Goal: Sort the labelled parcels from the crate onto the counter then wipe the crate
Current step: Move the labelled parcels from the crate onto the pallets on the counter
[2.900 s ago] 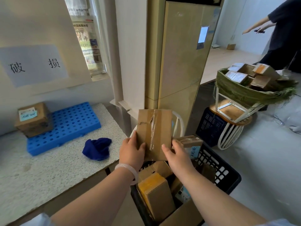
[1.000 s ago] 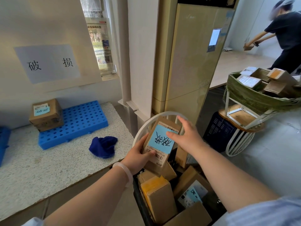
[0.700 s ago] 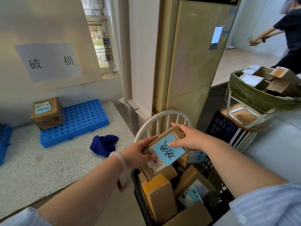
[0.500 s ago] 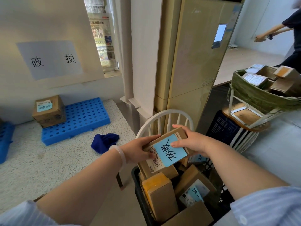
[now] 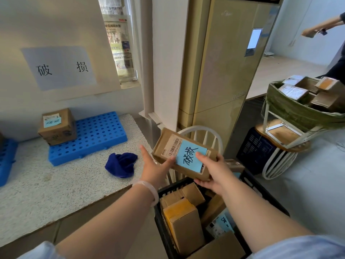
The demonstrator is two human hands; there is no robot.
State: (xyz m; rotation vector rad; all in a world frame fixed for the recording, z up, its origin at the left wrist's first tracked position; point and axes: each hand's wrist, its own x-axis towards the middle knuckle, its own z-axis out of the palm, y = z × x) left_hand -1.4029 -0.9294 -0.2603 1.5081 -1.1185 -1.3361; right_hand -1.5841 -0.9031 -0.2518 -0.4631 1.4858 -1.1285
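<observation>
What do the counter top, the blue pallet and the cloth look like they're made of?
Counter: looks like speckled terrazzo or composite stone, matte, going by the grainy flecks.
Pallet: probably moulded plastic, with a uniform blue, slightly glossy surface and a regular grid of holes.
Cloth: soft dark-blue fabric, crumpled into folds; the weave cannot be told.

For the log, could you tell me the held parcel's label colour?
Light blue label, head view.

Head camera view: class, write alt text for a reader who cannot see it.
Both hands, left hand and right hand, hold a cardboard parcel with a blue handwritten label above a black crate of parcels. To the left, a speckled counter holds a blue cloth and a labelled box on a blue perforated tray.
</observation>
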